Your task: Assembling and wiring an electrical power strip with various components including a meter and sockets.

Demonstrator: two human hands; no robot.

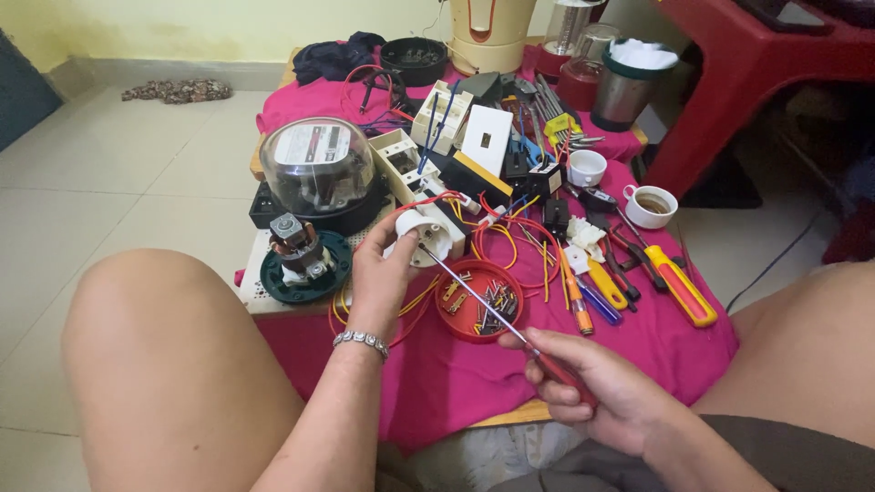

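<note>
1. White round socket (425, 235), with red wires still attached, sits near the tabletop's left front edge, closed in the left hand (381, 273).
2. The right hand (583, 383) holds a red-handled screwdriver (483, 301), tip at the socket.
3. Loose screws fill the red lid (478, 299); whether screws come out or go in, I cannot tell.

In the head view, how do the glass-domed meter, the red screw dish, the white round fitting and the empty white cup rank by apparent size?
1. Glass-domed meter.
2. Red screw dish.
3. White round fitting, held in the left hand, partly covered.
4. Empty white cup; it sits farther from the camera, so ranks 3 and 4 are unsure.
</note>
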